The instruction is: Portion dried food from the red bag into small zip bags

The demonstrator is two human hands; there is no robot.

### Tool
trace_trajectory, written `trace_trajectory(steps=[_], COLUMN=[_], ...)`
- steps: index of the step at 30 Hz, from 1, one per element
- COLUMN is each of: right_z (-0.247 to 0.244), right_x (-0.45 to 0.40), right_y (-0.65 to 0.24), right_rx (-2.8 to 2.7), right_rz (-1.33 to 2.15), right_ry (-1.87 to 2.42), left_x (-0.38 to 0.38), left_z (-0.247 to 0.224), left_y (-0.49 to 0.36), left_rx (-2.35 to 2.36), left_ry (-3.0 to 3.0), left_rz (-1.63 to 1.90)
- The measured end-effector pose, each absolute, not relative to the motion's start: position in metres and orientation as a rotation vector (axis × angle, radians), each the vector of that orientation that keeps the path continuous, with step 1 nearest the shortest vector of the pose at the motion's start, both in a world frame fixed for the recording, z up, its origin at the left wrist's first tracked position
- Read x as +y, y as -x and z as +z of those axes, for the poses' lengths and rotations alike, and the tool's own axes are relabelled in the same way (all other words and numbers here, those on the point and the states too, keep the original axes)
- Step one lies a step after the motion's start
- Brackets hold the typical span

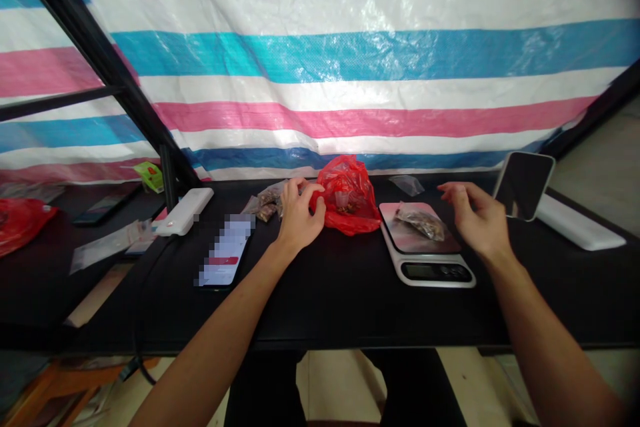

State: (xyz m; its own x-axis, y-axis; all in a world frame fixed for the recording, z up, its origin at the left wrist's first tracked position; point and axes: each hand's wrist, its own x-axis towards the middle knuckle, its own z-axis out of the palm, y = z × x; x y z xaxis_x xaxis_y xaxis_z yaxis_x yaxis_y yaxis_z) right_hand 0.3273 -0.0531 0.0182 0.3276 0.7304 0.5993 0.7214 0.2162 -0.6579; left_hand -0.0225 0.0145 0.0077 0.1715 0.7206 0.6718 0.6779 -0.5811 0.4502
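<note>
The left hand (299,219) presses its fingers (318,201) into the red plastic bag (347,197) at mid-table — the right hand (475,217), fingers loosely curled around nothing, hovers beside the digital kitchen scale (425,273), whose pan bears a plastic pouch (421,223) of brown pieces.

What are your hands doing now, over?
Left hand touching red bag. Right hand open by scale. Packet on scale. Upright phone beside right hand.

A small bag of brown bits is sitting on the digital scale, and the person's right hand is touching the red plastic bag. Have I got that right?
Not quite: the head view shows the left hand, not the right hand, touching the red plastic bag. The small bag of brown bits is indeed on the digital scale.
</note>
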Motion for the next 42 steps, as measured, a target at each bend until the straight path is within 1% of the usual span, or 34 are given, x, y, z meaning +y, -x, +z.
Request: trace_trajectory(steps=[7, 18, 25, 33, 38, 42], right_z=[0.018, 0.023, 0.014, 0.005, 0.021, 0.038], right_x=[-0.059, -0.064, -0.062, -0.061, -0.059, -0.04], right_y=[-0.327, -0.322, -0.322, -0.318, -0.297, -0.258], right_rx=[-1.389, -1.601, -1.822, -1.959, -1.887, -2.089], right_rz=[0.014, 0.233, 0.198, 0.095, 0.249, 0.174], right_ry=[1.493, 1.431, 1.48, 1.63, 1.365, 1.247], left_x=[0.013, 0.013, 0.011, 0.011, 0.01, 0.011], left_z=[0.005, 0.006, 0.005, 0.005, 0.004, 0.003], left_y=[0.02, 0.02, 0.019, 0.018, 0.017, 0.017], left_rx=[1.404, 1.284, 1.303, 1.351, 1.337, 1.299], left_ry=[-2.378, -2.389, -2.36, -2.354, -2.352, -2.345], left_rz=[1.372, 1.362, 1.453, 1.439, 1.425, 1.444])
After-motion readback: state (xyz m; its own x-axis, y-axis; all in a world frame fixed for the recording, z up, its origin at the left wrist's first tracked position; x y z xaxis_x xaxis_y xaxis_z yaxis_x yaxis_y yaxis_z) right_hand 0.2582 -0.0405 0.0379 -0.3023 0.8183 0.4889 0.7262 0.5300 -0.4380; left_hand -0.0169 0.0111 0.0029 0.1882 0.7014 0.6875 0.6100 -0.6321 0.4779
